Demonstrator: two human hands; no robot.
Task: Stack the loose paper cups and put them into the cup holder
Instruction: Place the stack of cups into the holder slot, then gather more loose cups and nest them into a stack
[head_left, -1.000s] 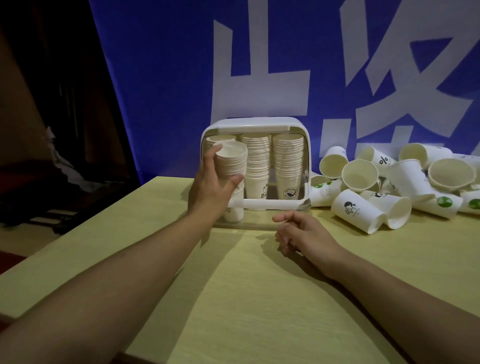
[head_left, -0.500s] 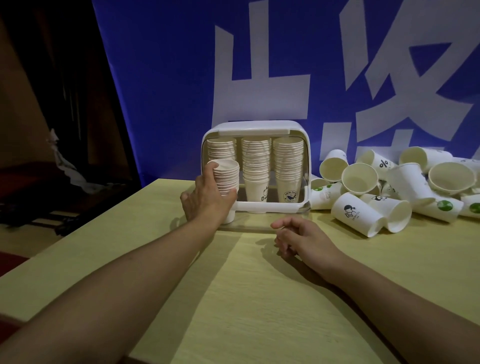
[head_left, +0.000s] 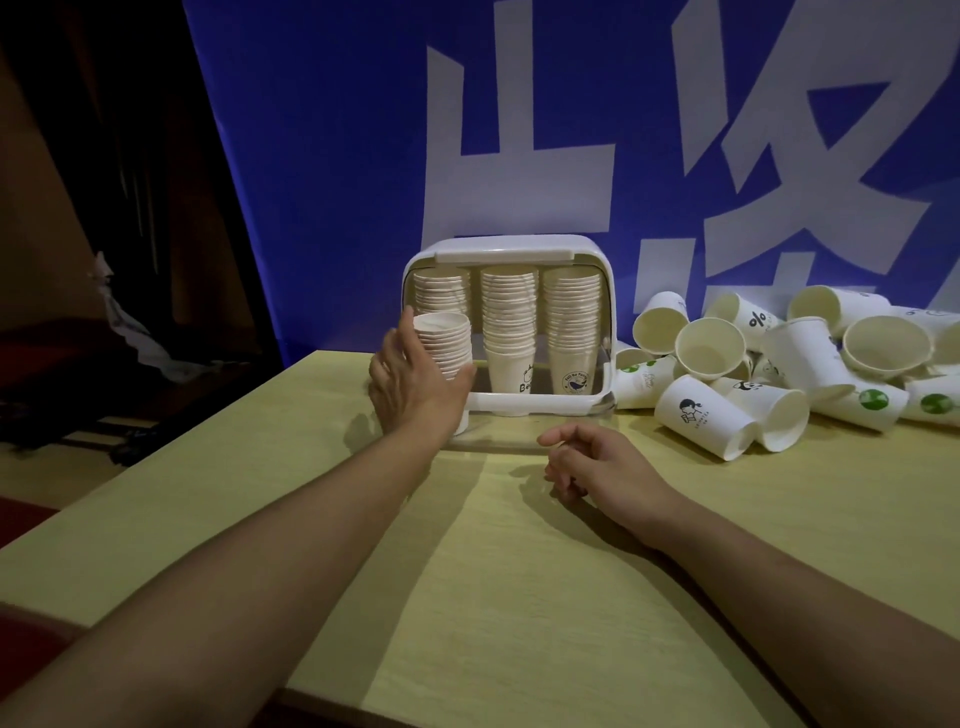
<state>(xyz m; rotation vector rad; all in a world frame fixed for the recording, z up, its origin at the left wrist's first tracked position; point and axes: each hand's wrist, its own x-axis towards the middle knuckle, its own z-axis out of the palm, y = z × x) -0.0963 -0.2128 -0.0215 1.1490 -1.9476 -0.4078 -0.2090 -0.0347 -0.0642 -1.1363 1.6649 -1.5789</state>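
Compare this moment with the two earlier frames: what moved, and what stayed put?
The stack of cups in the left hand came down, from level with the stacks inside the cup holder to low at its front left. The grip is unchanged. The right hand stays resting on the table; the loose cups lie as before.

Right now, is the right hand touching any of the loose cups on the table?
Apart. In the head view the right hand rests on the table with bare tabletop showing between its fingers and the nearest loose cup.
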